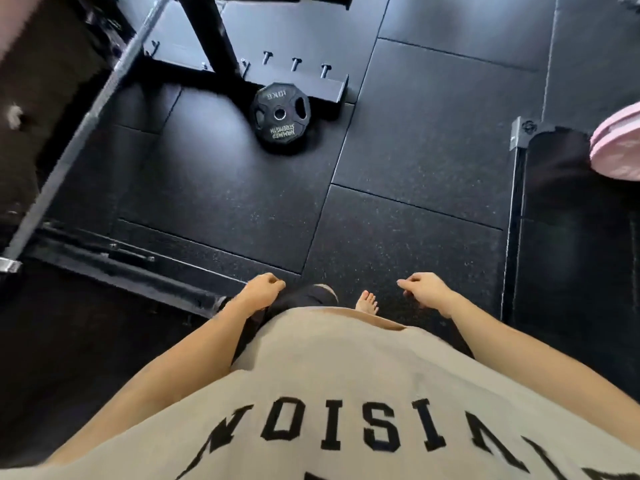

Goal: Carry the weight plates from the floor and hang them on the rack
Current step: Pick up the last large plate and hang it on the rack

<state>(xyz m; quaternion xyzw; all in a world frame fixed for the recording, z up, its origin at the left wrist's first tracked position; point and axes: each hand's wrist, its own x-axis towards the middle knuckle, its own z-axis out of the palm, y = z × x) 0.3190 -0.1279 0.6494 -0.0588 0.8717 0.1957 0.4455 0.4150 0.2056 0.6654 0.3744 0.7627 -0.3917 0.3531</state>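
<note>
Empty-handed above the gym floor (398, 140).
Left hand (262, 291) and right hand (426, 292) hang loosely curled, grasping nothing; a black weight plate (280, 116) leans against the rack (304, 88) base.

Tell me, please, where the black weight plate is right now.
In the head view, the black 10 kg weight plate sits on the floor ahead, upper centre, against the rack's base foot, well beyond both hands.
</note>
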